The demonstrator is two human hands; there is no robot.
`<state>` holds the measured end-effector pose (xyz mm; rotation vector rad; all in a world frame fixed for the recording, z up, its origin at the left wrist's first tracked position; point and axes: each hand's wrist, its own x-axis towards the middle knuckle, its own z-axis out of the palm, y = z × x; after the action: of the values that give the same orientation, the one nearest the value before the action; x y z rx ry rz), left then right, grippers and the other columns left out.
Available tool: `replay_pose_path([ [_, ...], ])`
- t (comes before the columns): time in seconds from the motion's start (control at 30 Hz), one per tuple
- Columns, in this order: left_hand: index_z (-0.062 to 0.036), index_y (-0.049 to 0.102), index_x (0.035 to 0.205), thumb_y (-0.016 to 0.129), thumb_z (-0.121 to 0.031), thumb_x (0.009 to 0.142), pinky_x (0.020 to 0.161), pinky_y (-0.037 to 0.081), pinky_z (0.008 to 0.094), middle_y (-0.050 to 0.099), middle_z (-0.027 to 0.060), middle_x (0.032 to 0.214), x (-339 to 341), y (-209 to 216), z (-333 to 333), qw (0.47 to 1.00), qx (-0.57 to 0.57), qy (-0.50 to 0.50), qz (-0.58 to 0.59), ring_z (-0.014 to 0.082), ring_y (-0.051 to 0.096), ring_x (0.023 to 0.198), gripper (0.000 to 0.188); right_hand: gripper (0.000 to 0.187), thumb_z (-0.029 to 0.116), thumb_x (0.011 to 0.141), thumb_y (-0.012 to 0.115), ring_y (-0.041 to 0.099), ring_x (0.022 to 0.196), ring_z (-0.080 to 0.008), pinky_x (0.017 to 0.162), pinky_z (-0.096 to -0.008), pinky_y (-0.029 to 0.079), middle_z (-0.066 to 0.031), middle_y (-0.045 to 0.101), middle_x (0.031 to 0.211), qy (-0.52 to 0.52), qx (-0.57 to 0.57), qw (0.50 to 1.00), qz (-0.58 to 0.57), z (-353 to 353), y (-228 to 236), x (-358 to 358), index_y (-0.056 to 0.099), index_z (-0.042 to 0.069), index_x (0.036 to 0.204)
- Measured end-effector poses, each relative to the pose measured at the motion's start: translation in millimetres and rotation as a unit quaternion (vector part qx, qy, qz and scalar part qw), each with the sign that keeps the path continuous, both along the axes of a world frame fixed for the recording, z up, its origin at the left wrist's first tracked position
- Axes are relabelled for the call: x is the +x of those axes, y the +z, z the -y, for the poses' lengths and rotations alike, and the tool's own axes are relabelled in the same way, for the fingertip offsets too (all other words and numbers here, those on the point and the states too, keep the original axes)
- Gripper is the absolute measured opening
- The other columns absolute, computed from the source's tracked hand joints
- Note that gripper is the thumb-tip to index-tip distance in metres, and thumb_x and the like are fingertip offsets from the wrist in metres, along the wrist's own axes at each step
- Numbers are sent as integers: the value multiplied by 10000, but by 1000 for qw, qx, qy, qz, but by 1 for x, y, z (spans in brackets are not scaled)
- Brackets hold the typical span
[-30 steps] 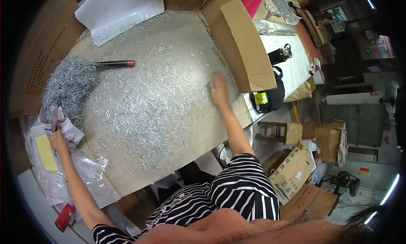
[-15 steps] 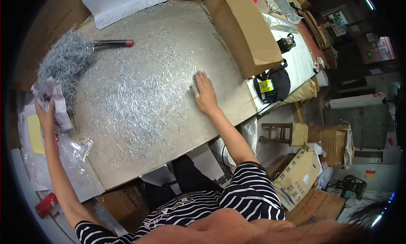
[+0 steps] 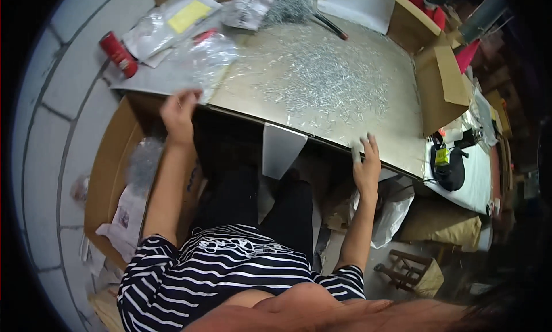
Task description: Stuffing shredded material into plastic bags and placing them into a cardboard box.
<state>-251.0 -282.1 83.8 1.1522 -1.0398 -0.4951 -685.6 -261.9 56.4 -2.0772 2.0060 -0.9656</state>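
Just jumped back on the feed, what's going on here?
A person in a striped shirt stands at a table with loose metal pins spread over it. The right hand is open at the near edge, holding nothing visible. The left hand is by the clear plastic; blur hides whether it touches. Beyond the spread pins lie a denser heap and a dark stick with a reddish end.

Left hand (image 3: 179, 116) and right hand (image 3: 368, 168) are near a table (image 3: 402, 128) strewn with metal pins (image 3: 333, 76).
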Motion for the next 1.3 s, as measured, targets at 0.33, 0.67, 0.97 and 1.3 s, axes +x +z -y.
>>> replay_pose_path([
  [0.33,44,595,1125,535,-45,930,954,469,354,619,155,1169,-17,-83,-83,982,76,-20,171,238,602,1094,223,372,144,910,622,402,1343,-355,1086,-395,358,-165,459,1429,142,13,989,47,-22,-9,93,578,93,1276],
  [0.67,7,496,1313,596,-250,897,1106,309,460,463,218,1401,-46,-80,31,840,100,-96,525,362,405,1333,500,397,151,906,602,377,1351,-370,1106,-432,332,-193,443,1430,97,17,995,-30,64,-41,104,545,16,1275],
  [0.97,26,501,1304,507,-232,961,1115,305,443,435,229,1423,-46,-82,66,830,104,-21,547,368,398,1334,429,396,113,897,586,404,1337,-351,1088,-426,356,-159,474,1412,66,-22,995,-68,68,-42,110,549,39,1284],
  [1.3,70,473,1297,500,-162,935,1076,357,454,448,252,1399,10,-50,162,831,243,27,499,412,460,1251,431,430,45,865,556,401,1343,-346,1092,-421,352,-156,473,1416,68,-15,994,-82,64,-45,114,542,33,1294],
])
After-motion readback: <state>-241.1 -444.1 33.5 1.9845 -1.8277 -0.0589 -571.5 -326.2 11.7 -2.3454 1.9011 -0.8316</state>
